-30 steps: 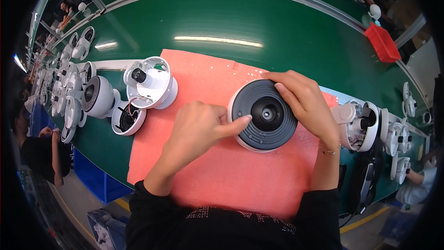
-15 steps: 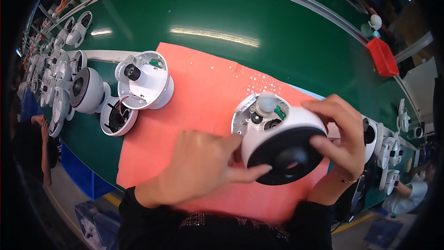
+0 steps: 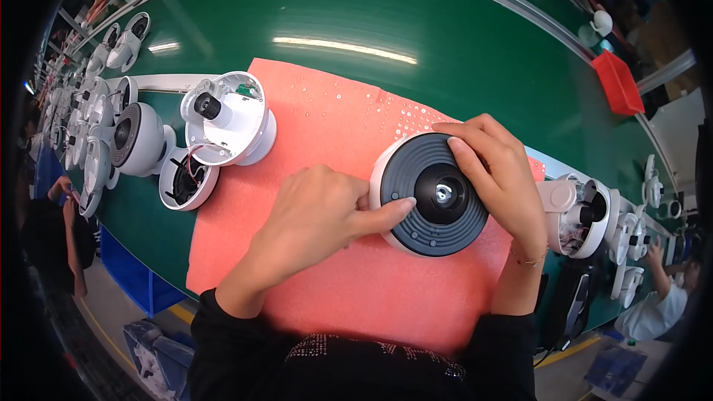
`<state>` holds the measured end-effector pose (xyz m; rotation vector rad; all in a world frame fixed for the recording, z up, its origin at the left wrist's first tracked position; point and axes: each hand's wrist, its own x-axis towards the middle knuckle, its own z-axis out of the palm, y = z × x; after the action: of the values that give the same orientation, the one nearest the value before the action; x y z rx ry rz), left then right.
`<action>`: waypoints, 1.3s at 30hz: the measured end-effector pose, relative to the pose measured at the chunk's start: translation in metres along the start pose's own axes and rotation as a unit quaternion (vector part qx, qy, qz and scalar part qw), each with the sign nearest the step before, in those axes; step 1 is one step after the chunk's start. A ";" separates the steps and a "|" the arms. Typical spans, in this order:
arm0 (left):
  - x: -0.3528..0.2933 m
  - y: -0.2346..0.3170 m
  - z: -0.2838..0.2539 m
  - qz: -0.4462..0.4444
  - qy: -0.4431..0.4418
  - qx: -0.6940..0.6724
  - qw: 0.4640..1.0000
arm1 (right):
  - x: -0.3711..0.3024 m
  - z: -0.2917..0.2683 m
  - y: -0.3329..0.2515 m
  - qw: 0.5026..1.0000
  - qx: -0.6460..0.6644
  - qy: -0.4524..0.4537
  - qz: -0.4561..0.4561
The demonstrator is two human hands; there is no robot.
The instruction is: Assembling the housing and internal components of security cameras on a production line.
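A round white security camera [image 3: 447, 229] faces up on the pink foam sheet [image 3: 230, 245], right of the middle. Dark grey rings surround its black lens. My left hand [image 3: 308, 215] grips its left side, thumb pressed on the ringed face and other fingers curled at the rim, partly hidden. From the upper right, my right hand [image 3: 496, 174] holds the opposite side, its fingers bent over the edge. The camera's inner parts are hidden under the front. To the left, an opened white camera housing [image 3: 249, 130] shows a small lens module, wired to a front cover [image 3: 184, 197] lying inside up.
Small shiny round bits [image 3: 407, 113] dot the sheet's far part. Assembled camera [image 3: 137, 145] and several others line the green bench's left side. At right are an opened camera [image 3: 583, 212], a black device [image 3: 570, 301] and a red bin [image 3: 619, 85]. Other people sit at both sides.
The front cover, tilted above the open housing before, now lies level over it with its lens facing up. Both hands moved with it, and the inner parts are covered.
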<state>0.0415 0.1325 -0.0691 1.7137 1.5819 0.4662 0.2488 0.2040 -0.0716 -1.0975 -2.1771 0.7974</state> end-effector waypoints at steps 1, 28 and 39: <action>-0.001 0.000 0.000 -0.003 0.000 0.003 1.000 | 0.000 0.001 -0.002 1.000 0.001 0.000 -0.001; 0.004 0.003 0.003 -0.004 0.021 0.028 0.999 | -0.013 -0.007 -0.001 0.984 -0.170 0.055 -0.012; 0.002 0.017 0.012 -0.029 0.019 0.051 0.998 | -0.020 -0.010 0.013 0.993 -0.114 0.035 0.023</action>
<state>0.0621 0.1323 -0.0650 1.7378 1.7044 0.3979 0.2721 0.1960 -0.0790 -1.2701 -2.2312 0.5307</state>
